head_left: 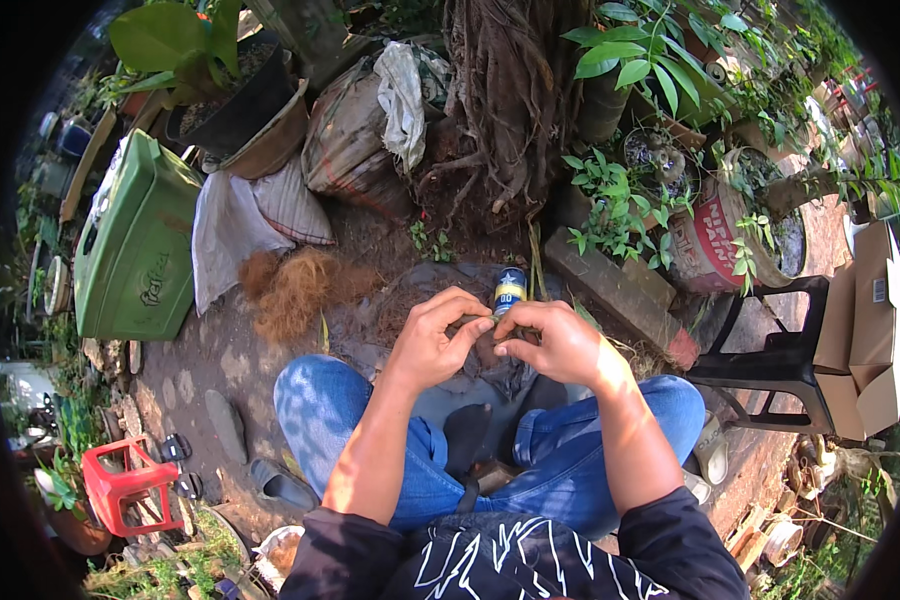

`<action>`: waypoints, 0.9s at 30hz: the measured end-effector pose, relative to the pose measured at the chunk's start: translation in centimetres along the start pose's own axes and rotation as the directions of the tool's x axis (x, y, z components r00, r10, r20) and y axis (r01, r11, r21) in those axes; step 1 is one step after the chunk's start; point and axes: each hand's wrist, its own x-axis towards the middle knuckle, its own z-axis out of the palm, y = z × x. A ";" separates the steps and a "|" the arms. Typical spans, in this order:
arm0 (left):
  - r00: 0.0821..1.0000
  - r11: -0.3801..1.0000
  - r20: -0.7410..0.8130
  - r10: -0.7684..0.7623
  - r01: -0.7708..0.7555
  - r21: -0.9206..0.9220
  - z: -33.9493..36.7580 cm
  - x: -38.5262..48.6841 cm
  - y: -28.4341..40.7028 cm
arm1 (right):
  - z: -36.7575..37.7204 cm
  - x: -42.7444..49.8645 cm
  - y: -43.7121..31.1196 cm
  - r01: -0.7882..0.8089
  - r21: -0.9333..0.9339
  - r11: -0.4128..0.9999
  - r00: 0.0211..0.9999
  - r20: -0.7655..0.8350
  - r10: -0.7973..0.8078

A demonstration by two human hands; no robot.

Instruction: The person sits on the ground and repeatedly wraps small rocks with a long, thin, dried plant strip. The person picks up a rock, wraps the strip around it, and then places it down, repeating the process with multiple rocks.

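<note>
My left hand (444, 334) and my right hand (544, 337) meet in front of me, thumbs and fingertips pinching a small, thin greenish-brown piece (493, 321) between them; what it is cannot be told. Just beyond the fingertips stands a blue and yellow drink can (510, 289). Beneath the hands lies a dark grey plastic sheet (412, 281) with loose fibre strands on it. A heap of brown coconut fibre (300, 292) rests on the ground to the left of the sheet.
A tree trunk (506, 90) with roots rises ahead. Filled sacks (356, 142) and a green box (139, 240) stand at the left. To the right are a stone block (615, 285), a paint bucket (709, 240) and a black plastic stool (765, 367) beside a cardboard box (862, 330).
</note>
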 end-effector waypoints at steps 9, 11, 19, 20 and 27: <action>0.902 0.915 0.209 -0.377 0.398 -0.064 -0.8 -0.2 0.3 | 0.3 -0.2 0.8 0.024 -0.094 0.995 1.000 0.013 -0.023; 0.930 0.940 0.181 -0.320 0.336 -0.063 -0.4 -0.2 -0.1 | 0.3 -0.3 0.8 0.022 -0.082 0.996 1.000 0.007 -0.022; 0.907 0.918 0.201 -0.369 0.390 -0.076 0.3 -0.3 -0.8 | 0.3 -0.3 0.7 0.020 -0.140 0.990 1.000 0.000 -0.020; 0.906 0.902 0.205 -0.371 0.404 -0.155 0.4 -0.3 -0.7 | 0.3 -0.3 0.7 0.015 -0.140 0.990 1.000 -0.006 -0.016; 0.840 0.817 0.295 -0.455 0.526 -0.237 0.2 -0.5 -1.6 | 0.3 -0.3 0.6 0.023 -0.179 0.984 1.000 0.003 -0.023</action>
